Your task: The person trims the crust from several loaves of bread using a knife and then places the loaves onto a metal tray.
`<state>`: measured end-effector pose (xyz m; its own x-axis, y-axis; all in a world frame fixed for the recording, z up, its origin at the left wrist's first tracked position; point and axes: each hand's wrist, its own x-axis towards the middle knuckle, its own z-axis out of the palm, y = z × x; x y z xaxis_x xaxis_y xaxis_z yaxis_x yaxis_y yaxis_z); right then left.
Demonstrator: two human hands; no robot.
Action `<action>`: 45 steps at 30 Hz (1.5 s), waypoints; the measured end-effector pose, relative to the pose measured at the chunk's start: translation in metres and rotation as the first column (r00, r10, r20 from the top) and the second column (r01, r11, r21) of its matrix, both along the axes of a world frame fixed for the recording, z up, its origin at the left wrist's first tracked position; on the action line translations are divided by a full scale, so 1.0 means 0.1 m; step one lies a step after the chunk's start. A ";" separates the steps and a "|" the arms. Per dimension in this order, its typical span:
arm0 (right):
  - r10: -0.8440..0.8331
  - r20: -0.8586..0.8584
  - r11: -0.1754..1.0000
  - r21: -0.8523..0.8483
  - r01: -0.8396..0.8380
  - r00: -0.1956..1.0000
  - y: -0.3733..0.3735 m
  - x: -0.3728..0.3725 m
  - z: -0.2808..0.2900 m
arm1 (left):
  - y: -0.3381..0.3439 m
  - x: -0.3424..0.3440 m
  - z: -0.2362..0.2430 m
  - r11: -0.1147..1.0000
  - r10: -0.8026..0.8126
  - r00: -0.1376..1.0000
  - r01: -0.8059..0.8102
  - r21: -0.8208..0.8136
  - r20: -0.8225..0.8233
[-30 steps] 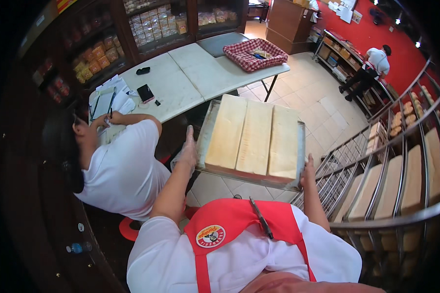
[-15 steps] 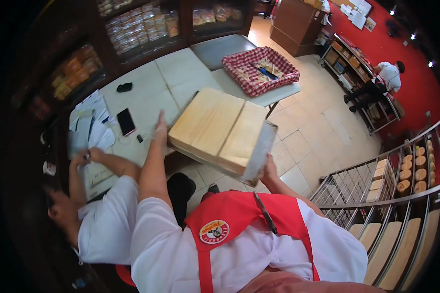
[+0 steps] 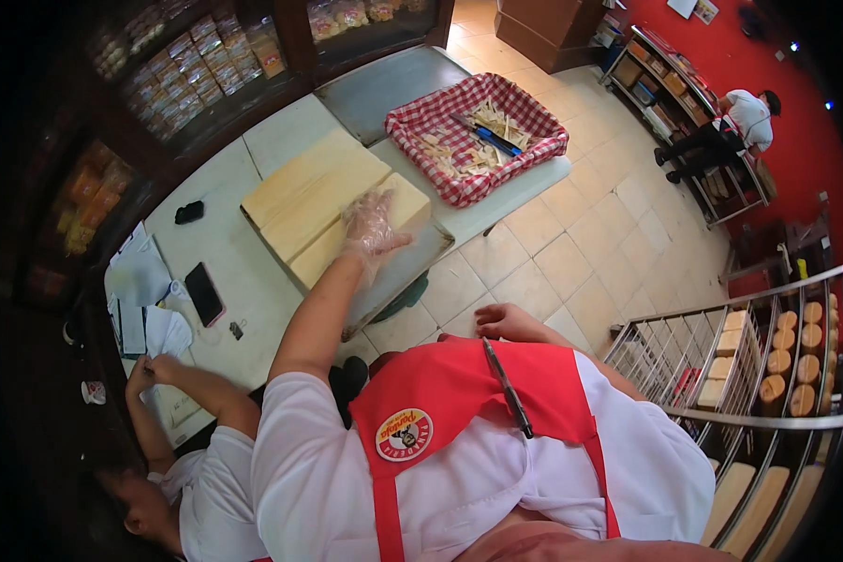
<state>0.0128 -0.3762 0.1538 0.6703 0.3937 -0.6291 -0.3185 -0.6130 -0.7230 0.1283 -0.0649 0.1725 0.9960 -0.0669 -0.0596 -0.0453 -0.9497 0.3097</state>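
Note:
My left hand (image 3: 370, 225), in a see-through plastic glove, lies with fingers spread on top of the nearer of the pale rectangular bread loaves (image 3: 318, 187). These sit side by side on a metal tray (image 3: 398, 272), whose bare end sticks out at the table's near right edge. My right hand (image 3: 508, 321) hangs in front of my red apron, away from the tray, fingers loosely bent and holding nothing. Beyond the loaves stands a basket (image 3: 421, 126) lined with red checked cloth. Inside it are thin pale strips and a blue-and-black tool (image 3: 496, 140).
A phone (image 3: 204, 293), papers and a small black object (image 3: 189, 213) lie on the white table (image 3: 253, 309). Close on my left, a co-worker (image 3: 211, 496) leans over the papers. A metal rack (image 3: 759, 421) with breads stands at right. Another person (image 3: 745, 122) is by far shelves.
The tray of loaves has moved left onto the table. My right hand has let go of it and drawn back; my left hand has shifted from its side onto a loaf.

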 end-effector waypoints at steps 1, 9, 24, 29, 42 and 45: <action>-0.065 0.039 0.997 0.030 0.064 0.997 -0.15 0.12 -0.05 | -0.10 0.11 0.04 0.994 0.060 0.996 -0.052 0.095 -0.073; -0.020 0.308 0.999 -0.039 0.033 0.951 -1.16 1.64 0.15 | -0.20 0.87 0.01 0.979 0.181 0.973 -0.164 0.123 -0.140; 0.140 0.541 0.987 -0.013 -0.158 0.830 -0.95 3.78 0.54 | -0.18 0.70 -0.02 0.991 0.129 0.992 -0.129 0.018 0.006; 0.359 0.554 0.932 -0.255 -0.257 0.751 -0.75 4.24 0.25 | -0.07 0.67 -0.10 0.992 0.126 0.990 -0.124 0.027 -0.064; 0.598 0.473 0.775 -0.548 -0.315 0.647 -0.31 4.53 -0.05 | -0.05 0.80 0.22 0.978 0.201 0.978 -0.204 -0.053 -0.061; 0.597 0.487 0.777 -0.549 -0.308 0.638 -0.29 4.52 -0.07 | 0.06 0.56 0.43 0.948 0.286 0.949 -0.261 -0.182 0.131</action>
<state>0.4652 -0.4053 0.1464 0.7503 0.5801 -0.3172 0.4961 -0.8111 -0.3097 0.1846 -0.0584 0.2159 0.9733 0.2136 0.0845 0.1503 -0.8703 0.4691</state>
